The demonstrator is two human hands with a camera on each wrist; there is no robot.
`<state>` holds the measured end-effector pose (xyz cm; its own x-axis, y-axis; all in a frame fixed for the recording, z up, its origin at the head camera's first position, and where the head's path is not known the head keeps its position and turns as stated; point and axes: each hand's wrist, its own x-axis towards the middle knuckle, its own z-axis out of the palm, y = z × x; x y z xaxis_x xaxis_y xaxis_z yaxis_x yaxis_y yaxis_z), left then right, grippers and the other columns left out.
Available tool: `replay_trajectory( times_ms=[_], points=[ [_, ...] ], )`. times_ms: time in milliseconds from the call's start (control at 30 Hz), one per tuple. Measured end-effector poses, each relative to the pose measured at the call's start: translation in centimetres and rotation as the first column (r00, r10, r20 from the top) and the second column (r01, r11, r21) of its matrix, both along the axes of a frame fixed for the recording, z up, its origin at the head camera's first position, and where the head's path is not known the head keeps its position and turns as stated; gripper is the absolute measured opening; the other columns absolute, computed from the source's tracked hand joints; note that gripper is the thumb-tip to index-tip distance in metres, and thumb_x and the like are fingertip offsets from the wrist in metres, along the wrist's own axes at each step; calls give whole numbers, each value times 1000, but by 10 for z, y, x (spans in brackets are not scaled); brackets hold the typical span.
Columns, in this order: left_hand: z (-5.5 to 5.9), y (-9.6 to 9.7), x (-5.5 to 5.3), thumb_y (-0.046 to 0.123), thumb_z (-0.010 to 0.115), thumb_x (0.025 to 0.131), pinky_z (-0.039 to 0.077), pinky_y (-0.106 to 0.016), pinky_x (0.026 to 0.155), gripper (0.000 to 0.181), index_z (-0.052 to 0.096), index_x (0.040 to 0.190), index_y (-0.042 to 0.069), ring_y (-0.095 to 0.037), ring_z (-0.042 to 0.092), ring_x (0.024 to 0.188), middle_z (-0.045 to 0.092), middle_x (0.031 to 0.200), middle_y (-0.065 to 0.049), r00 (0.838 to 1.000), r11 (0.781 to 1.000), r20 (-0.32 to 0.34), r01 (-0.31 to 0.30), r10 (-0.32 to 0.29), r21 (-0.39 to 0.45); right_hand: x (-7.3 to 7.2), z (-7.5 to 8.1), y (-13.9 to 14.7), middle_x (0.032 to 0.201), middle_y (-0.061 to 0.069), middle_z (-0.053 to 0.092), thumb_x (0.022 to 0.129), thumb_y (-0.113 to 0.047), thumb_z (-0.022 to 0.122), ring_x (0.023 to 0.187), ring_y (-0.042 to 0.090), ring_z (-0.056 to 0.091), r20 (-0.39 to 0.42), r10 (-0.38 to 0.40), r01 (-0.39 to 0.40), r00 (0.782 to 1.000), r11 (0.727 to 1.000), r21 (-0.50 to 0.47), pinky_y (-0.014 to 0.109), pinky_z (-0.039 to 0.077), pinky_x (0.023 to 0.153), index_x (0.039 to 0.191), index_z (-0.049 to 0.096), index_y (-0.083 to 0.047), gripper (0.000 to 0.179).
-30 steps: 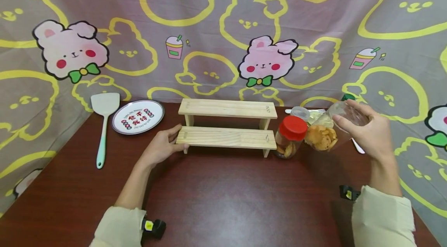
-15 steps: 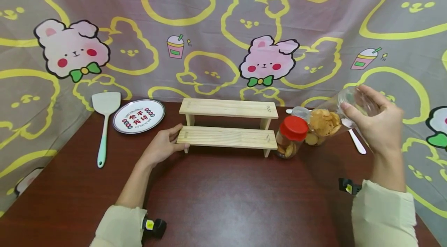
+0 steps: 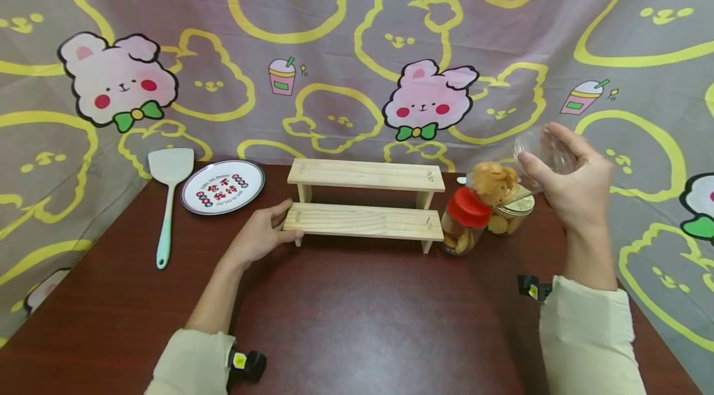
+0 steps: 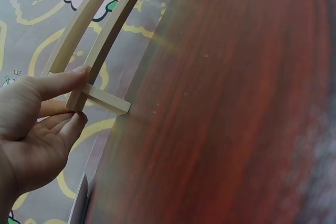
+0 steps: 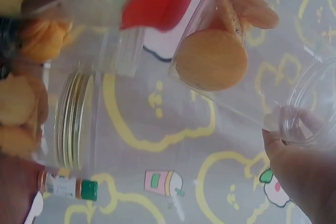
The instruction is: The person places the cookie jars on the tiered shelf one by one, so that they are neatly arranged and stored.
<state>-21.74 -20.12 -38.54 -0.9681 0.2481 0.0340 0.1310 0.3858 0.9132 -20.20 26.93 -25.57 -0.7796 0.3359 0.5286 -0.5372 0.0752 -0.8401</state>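
Observation:
My left hand (image 3: 259, 237) grips the left end of the lower board of a two-step wooden rack (image 3: 357, 218), thumb on one face and fingertips on the other, as the left wrist view shows. My right hand (image 3: 582, 190) holds a clear jar (image 5: 210, 59) by its lidded end. The jar is tilted, with its bottom pointing left, and round biscuits (image 3: 493, 183) are gathered there. In the head view it overlaps a red-lidded jar (image 3: 470, 208) of biscuits standing at the rack's right end. Behind it is a gold-lidded jar (image 3: 512, 212).
In the right wrist view, another clear jar with an orange snack (image 5: 44, 40) and a small green-capped bottle (image 5: 68, 187) stand near the gold-lidded jar. At left lie a white oval plate (image 3: 223, 187) and a turner (image 3: 169, 196). A patterned cloth (image 3: 334, 41) hangs behind the table.
My right hand first shifted right with the jar, then came back left and up, so the jar's bottom is now above the red lid. My left hand stays on the rack.

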Motion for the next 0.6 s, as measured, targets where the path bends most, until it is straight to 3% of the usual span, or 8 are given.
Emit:
replay_trajectory(
  times_ms=[167,400,600],
  points=[
    [0,0,0,8,76,91,38,-42,114,80,29,152,-15,-39,35,142,26,160,-30,1000,1000,2,0,0,1,-4,0,-12,119,12,64,72,11,80,115,20,64,-16,50,-50,999,998,37,22,51,103,122,71,2,52],
    [-1,0,0,8,76,91,38,-43,114,79,29,151,-15,-39,35,142,26,160,-30,1000,1000,-1,2,-2,5,-9,1,-25,125,13,64,76,3,82,120,20,63,15,22,-25,1000,987,159,24,49,106,130,66,2,56],
    [-1,0,0,7,76,91,38,-42,114,79,30,151,-15,-39,35,142,26,159,-30,1000,1000,-1,1,-1,10,-14,-1,-37,128,11,64,80,-2,81,118,20,63,0,-6,6,1000,955,296,25,50,106,133,64,1,56]
  ],
)
